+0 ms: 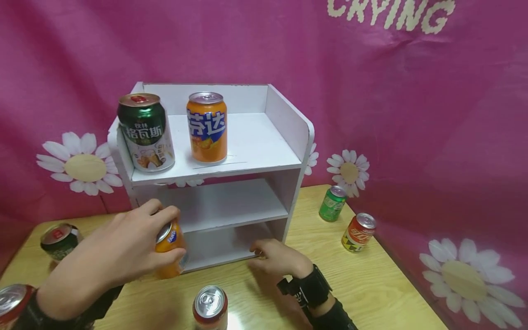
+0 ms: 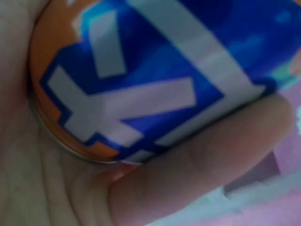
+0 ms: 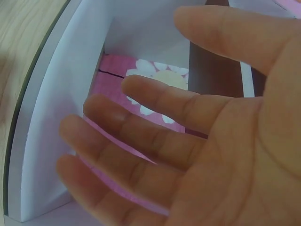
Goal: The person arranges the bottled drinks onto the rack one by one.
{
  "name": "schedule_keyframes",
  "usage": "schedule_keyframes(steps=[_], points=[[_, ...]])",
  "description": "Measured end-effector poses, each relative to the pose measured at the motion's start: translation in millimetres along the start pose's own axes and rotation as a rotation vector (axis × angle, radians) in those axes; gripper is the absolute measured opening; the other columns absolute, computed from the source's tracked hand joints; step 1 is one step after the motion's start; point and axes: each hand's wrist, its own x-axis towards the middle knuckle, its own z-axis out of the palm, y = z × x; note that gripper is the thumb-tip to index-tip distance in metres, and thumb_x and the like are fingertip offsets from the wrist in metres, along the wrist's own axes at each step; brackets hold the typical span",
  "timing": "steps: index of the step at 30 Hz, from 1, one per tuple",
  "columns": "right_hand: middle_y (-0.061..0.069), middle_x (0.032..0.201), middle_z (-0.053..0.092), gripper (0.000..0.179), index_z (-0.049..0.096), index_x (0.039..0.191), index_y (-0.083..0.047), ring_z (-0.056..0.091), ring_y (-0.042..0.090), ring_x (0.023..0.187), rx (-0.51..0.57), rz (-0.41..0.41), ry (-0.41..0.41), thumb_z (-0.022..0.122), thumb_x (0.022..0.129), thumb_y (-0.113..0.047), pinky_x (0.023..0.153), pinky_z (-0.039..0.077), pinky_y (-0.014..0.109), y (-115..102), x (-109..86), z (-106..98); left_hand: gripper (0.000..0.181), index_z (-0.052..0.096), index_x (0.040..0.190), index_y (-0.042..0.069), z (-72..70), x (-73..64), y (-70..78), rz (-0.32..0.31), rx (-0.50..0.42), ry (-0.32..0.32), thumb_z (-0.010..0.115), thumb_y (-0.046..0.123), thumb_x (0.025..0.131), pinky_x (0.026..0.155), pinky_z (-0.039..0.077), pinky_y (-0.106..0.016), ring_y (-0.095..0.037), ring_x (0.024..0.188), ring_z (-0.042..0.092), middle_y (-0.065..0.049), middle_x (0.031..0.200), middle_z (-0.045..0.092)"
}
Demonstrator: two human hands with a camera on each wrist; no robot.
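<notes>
My left hand [image 1: 128, 240] grips an orange soda can [image 1: 167, 243] at the left front of a white three-level shelf [image 1: 264, 142]. In the left wrist view, a finger lies along the blue-lettered side of the can, and its end sits against the palm. By the front edge of the bottom level, toward the right, is my right hand [image 1: 284, 259]. Its fingers [image 3: 155, 141] are spread and loosely extended in the right wrist view, holding nothing. On the top level stand a green-and-white can [image 1: 146, 133] at the left corner and another orange can [image 1: 207, 133] beside it.
On the wooden table [image 1: 371, 293], a green can [image 1: 332, 204] and a red-yellow can [image 1: 358, 233] stand at the right. A reddish can [image 1: 210, 307] is at the front, with a dark green can [image 1: 61, 240] and a red can [image 1: 14, 302] at left. Pink cloth [image 1: 412, 114] hangs behind.
</notes>
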Motion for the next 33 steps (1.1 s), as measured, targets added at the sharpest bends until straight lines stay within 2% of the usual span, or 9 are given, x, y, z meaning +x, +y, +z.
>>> schedule_keyframes(steps=[4,10,16,18,23,28,33], points=[[0.010,0.098,0.065,0.030,0.061,0.110,-0.001,0.060,0.013,0.089,0.005,0.015,-0.003,0.063,0.091,-0.024,0.077,0.049,0.026,1,0.9,1,0.059,0.061,0.115,0.013,-16.3,18.3,21.6,0.046,0.030,-0.006,0.077,0.050,0.072,0.057,0.051,-0.033,-0.015,0.068,0.054,-0.005,0.097,0.055],[0.008,0.099,0.066,0.028,0.062,0.109,-0.004,0.060,0.012,0.089,0.003,0.044,-0.012,0.063,0.092,-0.026,0.077,0.049,0.026,1,0.1,-2,0.048,0.060,0.108,0.015,-36.2,47.4,54.6,0.146,0.055,0.010,0.077,0.045,0.075,0.056,0.049,-0.033,-0.015,0.067,0.055,-0.003,0.092,0.053],[0.005,0.097,0.066,0.032,0.062,0.111,-0.001,0.062,0.015,0.089,0.032,0.045,-0.031,0.062,0.092,-0.027,0.076,0.049,0.023,1,2.4,1,0.046,0.059,0.108,0.014,-56.6,75.6,81.4,0.219,0.111,0.032,0.076,0.042,0.076,0.061,0.052,-0.040,-0.022,0.071,0.059,-0.004,0.088,0.052],[0.006,0.098,0.066,0.032,0.062,0.111,-0.001,0.063,0.017,0.090,0.035,0.038,-0.034,0.062,0.093,-0.027,0.076,0.049,0.023,1,3.3,2,0.046,0.059,0.108,0.015,-64.2,83.9,90.0,0.219,0.138,0.034,0.075,0.044,0.077,0.062,0.052,-0.040,-0.023,0.071,0.059,-0.004,0.087,0.052],[0.004,0.096,0.066,0.029,0.063,0.110,-0.002,0.062,0.012,0.088,0.027,0.029,-0.028,0.062,0.092,-0.025,0.075,0.048,0.021,3,5.1,5,0.049,0.056,0.115,0.016,-81.2,103.5,106.3,0.199,0.166,0.014,0.071,0.046,0.080,0.068,0.050,-0.038,-0.023,0.077,0.057,-0.005,0.095,0.052],[0.005,0.096,0.067,0.027,0.063,0.110,-0.002,0.061,0.011,0.087,0.005,0.003,-0.022,0.062,0.091,-0.022,0.075,0.048,0.020,2,5.8,5,0.048,0.052,0.118,0.012,-88.9,124.7,110.5,0.186,0.134,0.016,0.068,0.041,0.084,0.075,0.048,-0.036,-0.022,0.086,0.054,-0.007,0.099,0.051],[0.007,0.097,0.066,0.028,0.063,0.111,-0.001,0.061,0.012,0.088,0.033,0.017,-0.025,0.062,0.091,-0.021,0.076,0.048,0.020,3,4.4,5,0.047,0.051,0.122,0.010,-87.4,145.9,109.4,0.143,0.109,0.033,0.065,0.039,0.086,0.080,0.048,-0.040,-0.025,0.093,0.052,-0.009,0.102,0.052]])
